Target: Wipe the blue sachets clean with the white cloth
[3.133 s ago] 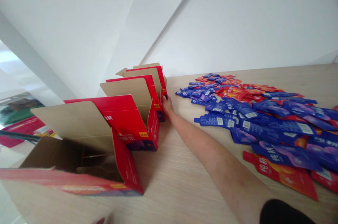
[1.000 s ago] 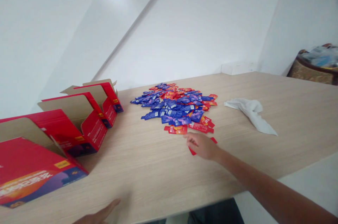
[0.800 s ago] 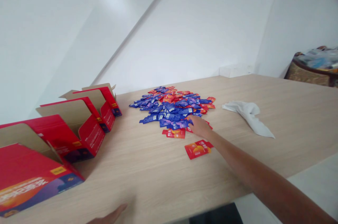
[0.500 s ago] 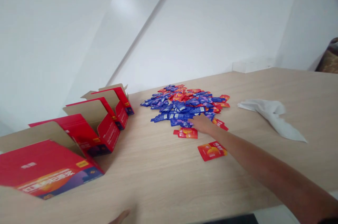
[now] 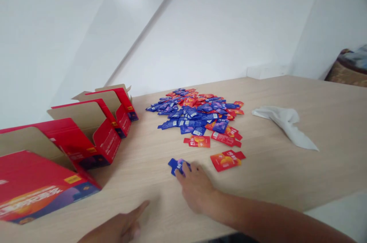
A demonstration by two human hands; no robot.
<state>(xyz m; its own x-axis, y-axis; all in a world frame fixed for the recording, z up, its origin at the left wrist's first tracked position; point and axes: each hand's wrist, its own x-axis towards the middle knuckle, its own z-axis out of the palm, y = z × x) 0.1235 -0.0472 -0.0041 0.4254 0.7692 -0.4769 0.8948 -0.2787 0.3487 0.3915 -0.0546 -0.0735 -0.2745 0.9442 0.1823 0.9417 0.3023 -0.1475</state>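
Note:
My right hand [image 5: 196,185] has its fingertips on a blue sachet [image 5: 178,166] lying flat on the wooden table. Near the bottom edge, my left hand [image 5: 127,224] hovers with its index finger extended and nothing in it. Beyond my right hand lie a red sachet [image 5: 226,160] and a smaller-looking red sachet [image 5: 197,141]. Farther back spreads a heap of blue and red sachets [image 5: 193,113]. Another red sachet [image 5: 225,138] rests at the heap's near edge.
Open red boxes stand in a row at the left, the nearest box [image 5: 37,189] largest in view. A crumpled white cloth [image 5: 283,120] lies on the table [image 5: 323,109] at the right. A white box-like object [image 5: 266,72] sits by the wall.
My right hand has come back from the heap toward me, bringing a blue sachet. My left hand has moved farther into view. The camera view has shifted slightly right.

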